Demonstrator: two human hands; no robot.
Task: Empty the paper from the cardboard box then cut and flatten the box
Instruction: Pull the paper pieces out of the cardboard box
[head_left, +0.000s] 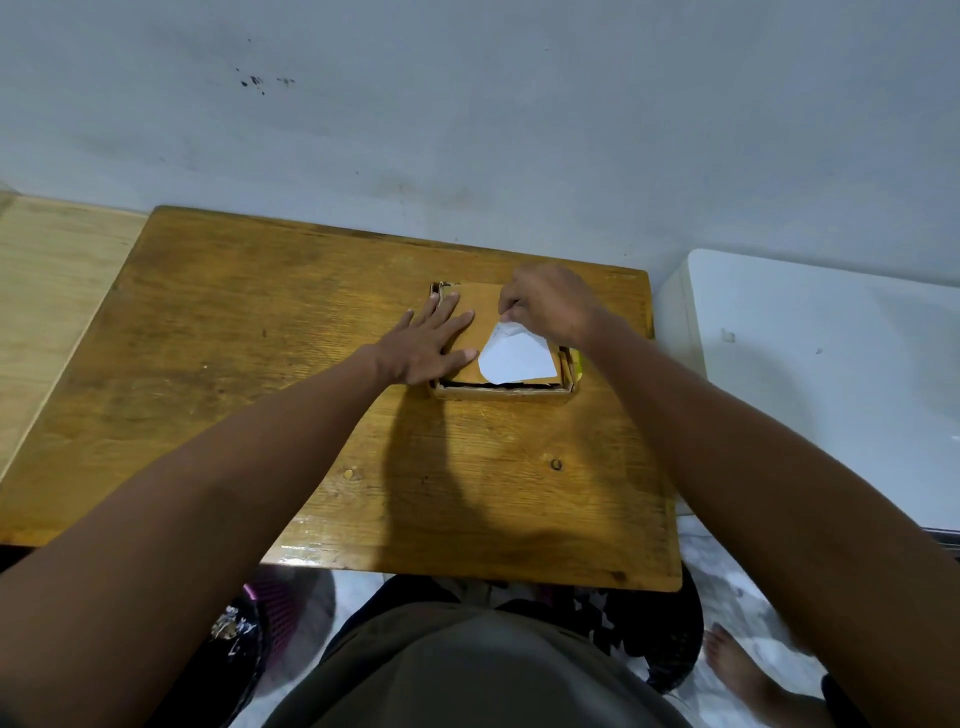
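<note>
Near edge of glossy, grained orange-brown wooden table (467, 519), bare. Further in, shallow square brown cardboard box (501, 391), right of centre. Flat on its lid, left hand (428, 345), fingers straight and spread, probably steadying. Beyond, right hand (550, 306), fingers curled, pinching smooth white paper sheet (514, 356), seemingly lifting it out.

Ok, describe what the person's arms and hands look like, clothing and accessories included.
Both forearms are bare right up to the frame edge, with no sleeves visible. The left hand and right hand wear no gloves, and no rings, watch or bracelets show. Nails look short and unpainted.
</note>
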